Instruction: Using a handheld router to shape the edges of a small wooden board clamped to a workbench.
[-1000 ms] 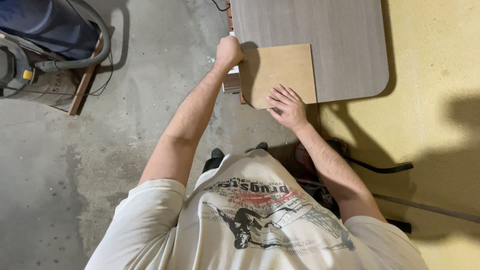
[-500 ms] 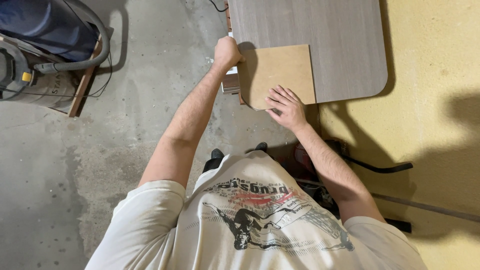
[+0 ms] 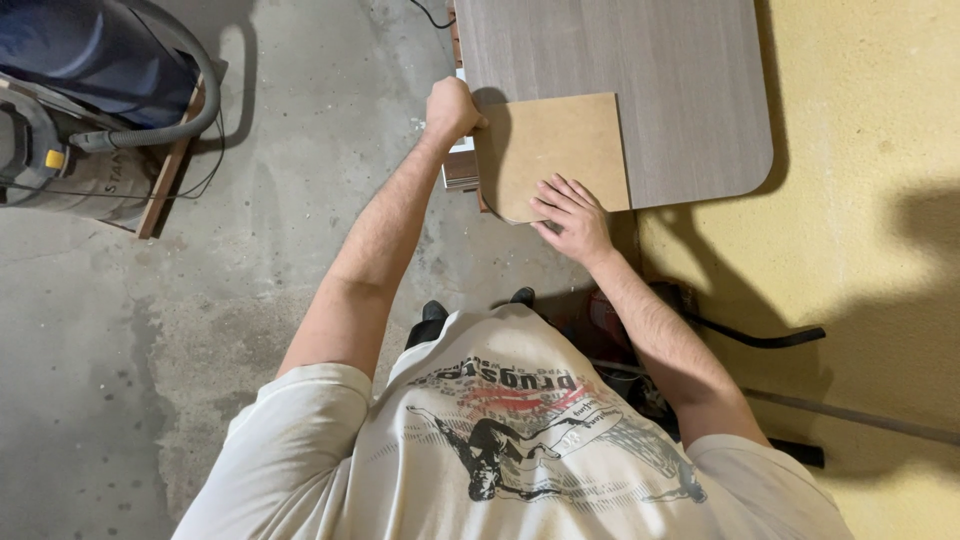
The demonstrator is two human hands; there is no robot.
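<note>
A small brown fibreboard panel (image 3: 560,145) lies on the near left corner of a grey wood-grain tabletop (image 3: 660,80). My left hand (image 3: 452,108) is closed on the panel's left edge, at the table's side. My right hand (image 3: 572,215) lies flat on the panel's near right part, fingers spread and pointing away from me. Under the table's left edge a white and brown object (image 3: 460,165) shows partly; what it is I cannot tell.
A blue and grey shop vacuum (image 3: 75,90) with a grey hose (image 3: 165,130) stands on a wooden base at the upper left. Grey concrete floor (image 3: 200,330) is to the left, a yellow surface (image 3: 860,250) to the right. Dark straps (image 3: 760,338) lie near my right arm.
Both hands stay on the panel. The view has shifted very slightly; the panel and arms hold about the same place.
</note>
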